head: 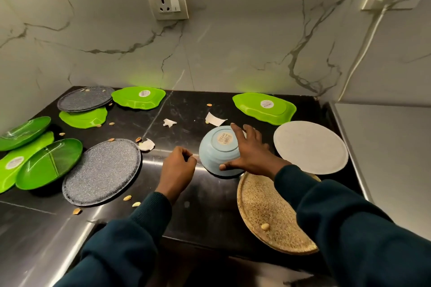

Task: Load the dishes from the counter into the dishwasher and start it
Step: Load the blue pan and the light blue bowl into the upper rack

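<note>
A light blue bowl (215, 149) lies upside down in the middle of the black counter (182, 109), a round label on its base. My right hand (250, 154) spreads over its right side, thumb against the near rim and fingers reaching past the far rim. My left hand (177, 168) hovers just left of the bowl with curled fingers and holds nothing. Around it lie a white plate (311, 147), a tan speckled plate (268, 214), two grey speckled plates (102, 171) (85, 98) and several green dishes (264, 107) (138, 98).
More green plates (47, 163) pile at the left edge. Nut shells and torn paper scraps (215, 119) litter the counter. A marble wall with a socket (167, 2) stands behind; a plug and white cable (363, 37) hang at the right. A steel surface (387, 158) adjoins on the right.
</note>
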